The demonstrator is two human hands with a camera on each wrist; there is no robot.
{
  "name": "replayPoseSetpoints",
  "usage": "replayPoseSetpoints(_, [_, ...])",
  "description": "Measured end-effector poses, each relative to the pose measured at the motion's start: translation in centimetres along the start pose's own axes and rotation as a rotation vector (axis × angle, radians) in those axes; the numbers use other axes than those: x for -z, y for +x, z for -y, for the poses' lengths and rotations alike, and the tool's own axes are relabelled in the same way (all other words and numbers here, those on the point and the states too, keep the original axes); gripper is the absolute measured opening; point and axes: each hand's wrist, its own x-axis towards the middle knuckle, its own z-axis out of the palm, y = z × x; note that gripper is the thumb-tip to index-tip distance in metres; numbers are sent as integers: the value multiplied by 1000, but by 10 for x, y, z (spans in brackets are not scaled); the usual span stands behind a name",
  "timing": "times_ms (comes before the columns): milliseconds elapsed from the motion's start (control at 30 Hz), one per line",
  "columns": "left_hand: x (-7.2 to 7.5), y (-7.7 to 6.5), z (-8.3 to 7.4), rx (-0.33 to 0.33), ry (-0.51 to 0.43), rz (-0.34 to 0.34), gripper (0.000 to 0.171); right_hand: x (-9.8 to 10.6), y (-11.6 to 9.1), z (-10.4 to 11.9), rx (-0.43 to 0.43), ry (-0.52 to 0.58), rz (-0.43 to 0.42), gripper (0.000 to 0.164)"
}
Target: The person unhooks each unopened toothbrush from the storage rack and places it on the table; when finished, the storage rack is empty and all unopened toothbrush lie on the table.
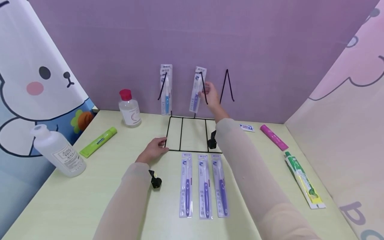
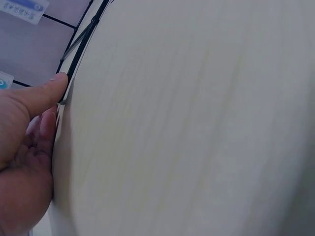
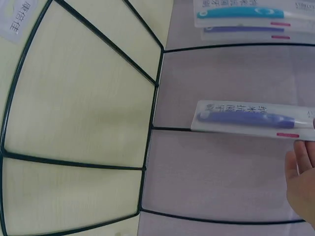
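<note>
A black wire display rack point(image 1: 180, 133) stands on the table, its upright hooks against the purple backdrop. My left hand point(image 1: 153, 150) holds the front left corner of its base; in the left wrist view the thumb point(image 2: 47, 96) lies on the wire and the other fingers curl below. At the middle hook, my right hand point(image 1: 211, 96) pinches the right edge of a packaged purple toothbrush point(image 1: 196, 91), which hangs slightly tilted. A packaged blue toothbrush point(image 1: 166, 95) hangs on the left hook, with another package behind it. The right hook point(image 1: 227, 85) carries no package.
Three packaged purple toothbrushes point(image 1: 204, 186) lie before the rack. Left are a red-capped bottle point(image 1: 130, 110), a green tube point(image 1: 99, 142) and a white bottle point(image 1: 61, 153). Right are a pink tube point(image 1: 274, 137), a small white packet point(image 1: 247, 127) and a green-yellow toothpaste tube point(image 1: 304, 181).
</note>
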Motion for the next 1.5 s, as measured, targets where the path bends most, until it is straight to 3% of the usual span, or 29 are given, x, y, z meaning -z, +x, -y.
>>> replayPoseSetpoints(300, [-1, -1, -2, -2, 5, -6, 56, -10, -9, 5, 127, -90, -128, 30])
replayPoseSetpoints(467, [-1, -1, -2, -6, 14, -10, 56, -10, -10, 4, 147, -43, -135, 28])
replayPoseSetpoints(533, [0, -1, -1, -15, 17, -8, 56, -10, -11, 4, 138, 40, -130, 30])
replayPoseSetpoints(833, [1, -1, 0, -19, 9, 11, 57, 9, -19, -9, 23, 185, -188, 36])
replayPoseSetpoints(933, [1, 0, 0, -21, 11, 19, 58, 15, -29, -20, -13, 270, -142, 41])
replayPoseSetpoints(1100, [2, 2, 1, -27, -10, 31, 58, 14, -64, -30, -112, 333, -37, 51])
replayPoseSetpoints(1267, [2, 1, 0, -30, -8, 37, 58, -3, -104, -37, -275, 355, 107, 54])
replayPoseSetpoints(1500, [3, 3, 0, 7, -12, 49, 59, -36, -162, -43, -435, 290, 348, 57])
